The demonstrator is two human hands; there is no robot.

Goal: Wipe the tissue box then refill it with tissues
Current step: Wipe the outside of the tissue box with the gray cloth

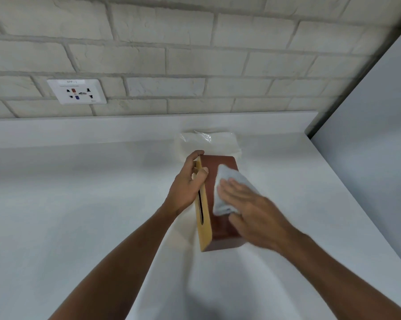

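The left hand (188, 183) grips the far end of a rectangular brown tissue box with a pale wooden slotted face (221, 232), its thumb lying over the brown upper side and its fingers curled against the slotted face. The box lies on its side on the white table (79, 204), with the slot turned toward the left hand. The right hand (252, 209) is open and flat, its straight fingers pressing a white folded cloth (227, 179) onto the box's brown upper side, just right of the left thumb. Just beyond both hands, a clear plastic-wrapped pack of white tissues (208, 142) lies on the table. Far left of the left hand, a white wall socket (76, 91) sits in the pale brick wall (195, 54).
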